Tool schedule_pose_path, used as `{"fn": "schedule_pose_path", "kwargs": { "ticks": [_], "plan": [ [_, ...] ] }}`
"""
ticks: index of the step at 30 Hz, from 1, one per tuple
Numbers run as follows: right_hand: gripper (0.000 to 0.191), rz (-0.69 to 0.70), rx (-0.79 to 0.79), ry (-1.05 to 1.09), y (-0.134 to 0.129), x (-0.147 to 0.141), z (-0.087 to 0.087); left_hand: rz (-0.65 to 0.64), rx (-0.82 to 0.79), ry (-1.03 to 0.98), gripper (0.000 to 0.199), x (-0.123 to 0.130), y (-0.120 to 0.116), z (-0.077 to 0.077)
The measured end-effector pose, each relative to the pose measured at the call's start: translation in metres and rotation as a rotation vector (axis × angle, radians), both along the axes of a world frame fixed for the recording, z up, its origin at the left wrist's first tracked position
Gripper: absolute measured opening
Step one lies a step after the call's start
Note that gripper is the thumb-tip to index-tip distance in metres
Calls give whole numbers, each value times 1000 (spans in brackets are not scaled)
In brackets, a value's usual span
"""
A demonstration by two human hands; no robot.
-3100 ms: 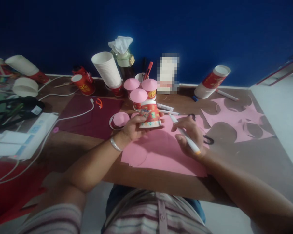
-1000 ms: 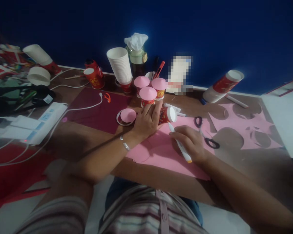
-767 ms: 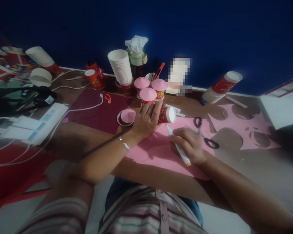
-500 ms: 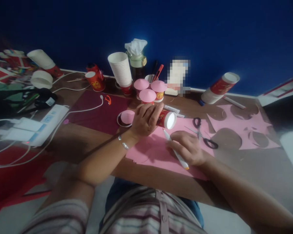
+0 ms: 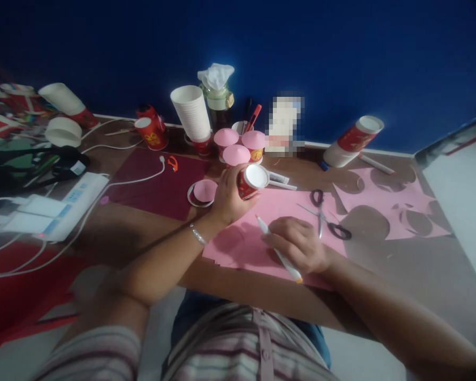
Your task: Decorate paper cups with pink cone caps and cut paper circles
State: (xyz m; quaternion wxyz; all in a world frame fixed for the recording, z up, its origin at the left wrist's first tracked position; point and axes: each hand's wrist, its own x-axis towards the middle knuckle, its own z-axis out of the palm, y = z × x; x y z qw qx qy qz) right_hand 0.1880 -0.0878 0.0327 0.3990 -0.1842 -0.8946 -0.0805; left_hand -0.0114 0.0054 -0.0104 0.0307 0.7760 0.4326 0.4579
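My left hand [image 5: 230,198] is closed around a red paper cup [image 5: 246,182], tilted so that its white round end faces up and toward me. In my right hand [image 5: 299,243] a white marker [image 5: 280,251] is gripped, its tip pointing up and left, its orange end toward me. Beneath both hands lies pink paper [image 5: 241,248] in stacked sheets. Scissors [image 5: 321,217] with dark handles rest on the paper to the right of my right hand. Behind the held cup stand several cups topped with pink paper cones [image 5: 237,155]. A pink paper disc [image 5: 205,191] lies left of my left hand.
At the back stand a stack of white cups [image 5: 190,114] and a bottle with tissue [image 5: 217,87]. A leaning cup stack [image 5: 355,140] and cut pink scraps [image 5: 388,198] are at right. A power strip [image 5: 69,206] with cables lies left, near a maroon sheet [image 5: 154,185].
The cup in my left hand has turned from lying sideways to its white end facing upward. My right hand and the marker have shifted slightly left. The view has moved a little.
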Motion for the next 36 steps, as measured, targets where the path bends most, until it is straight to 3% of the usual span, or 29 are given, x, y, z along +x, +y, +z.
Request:
{"fn": "schedule_pose_path", "kwargs": {
  "ticks": [4,8,20,28,36],
  "plan": [
    [23,-114,-52,28,6,5,-3,-95,-389,-188,60,8,-8,5],
    [29,-182,-92,37,12,5,-7,-159,-552,-228,45,13,-13,16],
    [44,-236,-98,48,17,2,-5,-302,-617,-293,75,12,-11,1],
    [41,-239,-111,46,16,-2,-7,-231,-577,-244,62,18,-13,0],
    [36,-250,-118,32,16,-3,-4,-288,-609,-229,56,16,-16,10]
  ]
}}
